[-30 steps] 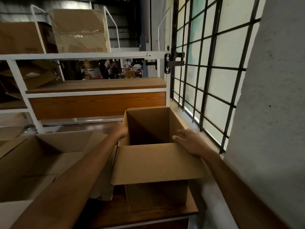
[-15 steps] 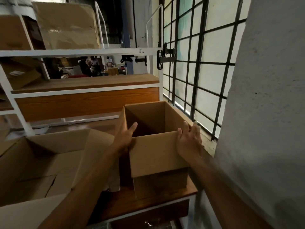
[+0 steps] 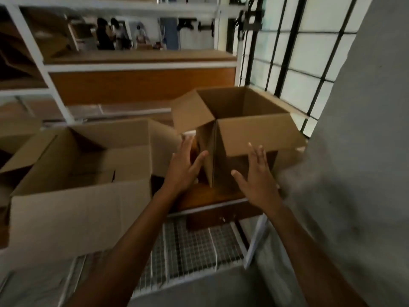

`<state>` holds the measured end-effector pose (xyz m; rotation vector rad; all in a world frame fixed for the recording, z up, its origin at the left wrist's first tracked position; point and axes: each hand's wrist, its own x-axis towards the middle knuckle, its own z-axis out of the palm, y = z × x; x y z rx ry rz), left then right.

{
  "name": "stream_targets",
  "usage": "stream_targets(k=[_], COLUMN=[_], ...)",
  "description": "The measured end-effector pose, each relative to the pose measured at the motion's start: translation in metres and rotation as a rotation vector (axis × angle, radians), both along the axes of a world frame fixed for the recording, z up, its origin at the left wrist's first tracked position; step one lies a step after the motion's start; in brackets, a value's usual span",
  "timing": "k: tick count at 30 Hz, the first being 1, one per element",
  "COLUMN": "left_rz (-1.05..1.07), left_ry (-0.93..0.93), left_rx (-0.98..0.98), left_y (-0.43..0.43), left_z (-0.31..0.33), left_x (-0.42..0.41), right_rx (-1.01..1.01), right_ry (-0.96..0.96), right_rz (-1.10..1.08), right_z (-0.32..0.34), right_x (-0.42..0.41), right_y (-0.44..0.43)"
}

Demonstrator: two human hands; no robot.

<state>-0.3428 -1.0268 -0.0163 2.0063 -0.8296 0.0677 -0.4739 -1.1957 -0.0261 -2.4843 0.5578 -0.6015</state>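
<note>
I saw the small cardboard box point(image 3: 259, 134) standing upright at the near right corner of the wooden counter point(image 3: 205, 196). Its top was open, and the left and near flaps were folded outward and down. I could see bare cardboard walls inside, but not the bottom.

My left hand point(image 3: 183, 169) was at the box's left side, under the left flap, with the fingers straight and fanned apart and holding nothing. The thumb lay against or just short of the near left corner of the box; the blur kept me from telling which. My right hand point(image 3: 259, 180) was in front of the near face, palm toward it and fingers spread. Its fingertips reached the lower edge of the near flap. I could not tell whether the palm touched the cardboard.

A large cardboard box point(image 3: 77, 196) sat along the left part of the counter, open, with its near flap hanging over the near edge. Below the near edge was a wire mesh shelf point(image 3: 188, 251). Beyond the far edge stood white-framed shelving point(image 3: 141, 67) with wooden boards, and small, dim people point(image 3: 104, 34) showed through it. A dark-barred window point(image 3: 305, 54) rose past the right edge, beside a grey wall point(image 3: 365, 129).
</note>
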Motion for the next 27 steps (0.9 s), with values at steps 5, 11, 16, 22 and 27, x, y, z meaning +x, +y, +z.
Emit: stream_targets(k=[5,11,16,22,27], left_rz=[0.169,0.417,0.56,0.737,0.859], left_ry=[0.065,0.227,0.254,0.255,0.254], left_rx=[-0.016,-0.018,0.009,0.042,-0.025], left_y=[0.072,0.162,0.222,0.279,0.337], left_z=[-0.046,-0.104,-0.129,-0.13,-0.129], left_x=[-0.057,-0.144,-0.203,-0.246,-0.247], right_rx=[0.215,0.564,0.661,0.672,0.629], right_ry=[-0.028,0.058,0.169,0.258,0.287], right_rz=[0.15,0.267,0.404,0.628,0.794], right_z=[-0.032,-0.093,-0.132,-0.139,-0.128], right_x=[-0.036,-0.075,-0.103,-0.113,-0.098], right_y=[0.065,0.126,0.17,0.247,0.314])
